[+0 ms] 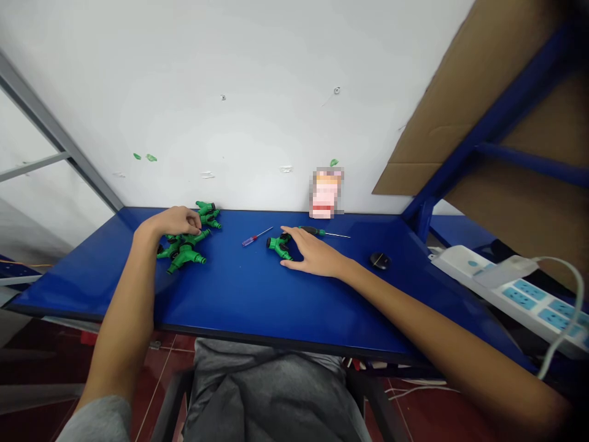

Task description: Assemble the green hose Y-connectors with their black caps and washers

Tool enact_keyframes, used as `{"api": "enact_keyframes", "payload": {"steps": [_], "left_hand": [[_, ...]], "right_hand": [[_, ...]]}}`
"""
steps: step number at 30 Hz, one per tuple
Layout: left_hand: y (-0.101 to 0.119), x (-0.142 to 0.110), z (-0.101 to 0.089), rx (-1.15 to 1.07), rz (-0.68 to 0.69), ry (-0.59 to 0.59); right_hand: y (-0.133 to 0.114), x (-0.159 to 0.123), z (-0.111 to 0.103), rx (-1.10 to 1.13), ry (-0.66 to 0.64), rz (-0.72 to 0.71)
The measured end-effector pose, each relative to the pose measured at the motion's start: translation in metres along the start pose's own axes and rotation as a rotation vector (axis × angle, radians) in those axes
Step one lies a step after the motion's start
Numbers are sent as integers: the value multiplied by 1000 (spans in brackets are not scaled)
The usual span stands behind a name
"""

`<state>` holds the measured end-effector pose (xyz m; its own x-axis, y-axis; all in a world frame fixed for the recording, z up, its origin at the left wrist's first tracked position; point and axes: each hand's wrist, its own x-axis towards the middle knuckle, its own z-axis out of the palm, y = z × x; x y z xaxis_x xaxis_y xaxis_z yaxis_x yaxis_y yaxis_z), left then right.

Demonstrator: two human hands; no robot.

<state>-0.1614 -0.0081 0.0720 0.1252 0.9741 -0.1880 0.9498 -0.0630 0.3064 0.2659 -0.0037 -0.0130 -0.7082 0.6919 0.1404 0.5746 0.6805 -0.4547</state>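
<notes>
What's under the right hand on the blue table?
A green plastic hose splitter sticks out beside the right hand. The palm covers the rest, so that part can't be seen.

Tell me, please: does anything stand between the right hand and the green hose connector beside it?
Nothing visible does. The right hand touches the green hose connector; the dark-handled screwdriver lies beyond the hand, not between.

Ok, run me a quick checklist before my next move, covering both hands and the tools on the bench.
Left hand on the green plastic hose connectors: ok.
Right hand over the single green connector: ok.
Screwdriver in hand: not ok; the red-handled screwdriver lies on the blue tabletop.
Right fingers clear of the black-handled screwdriver: cannot tell.
Firm grip on either connector: cannot tell.
</notes>
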Motion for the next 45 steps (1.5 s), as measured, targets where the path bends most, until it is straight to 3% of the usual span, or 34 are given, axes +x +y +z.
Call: {"api": "enact_keyframes", "payload": {"steps": [12, 17, 22, 28, 34, 38, 45], "left_hand": [[21, 14, 22, -79, 188, 23], [26, 14, 23, -46, 198, 71], [35, 11, 27, 26, 198, 158], [65, 6, 38, 73, 267, 382], [100, 9, 74, 73, 515, 203], [102, 16, 92, 161, 487, 185], [90, 21, 89, 170, 448, 185]], "right_hand": [[1, 1, 1, 6, 6, -9], [2, 1, 2, 8, 2, 9], [-2, 0, 0, -4, -18, 30], [2, 0, 2, 4, -4, 7], [5, 1, 4, 7, 23, -25], [5, 2, 4, -3, 13, -13], [2, 1, 0, 8, 6, -11]]}}
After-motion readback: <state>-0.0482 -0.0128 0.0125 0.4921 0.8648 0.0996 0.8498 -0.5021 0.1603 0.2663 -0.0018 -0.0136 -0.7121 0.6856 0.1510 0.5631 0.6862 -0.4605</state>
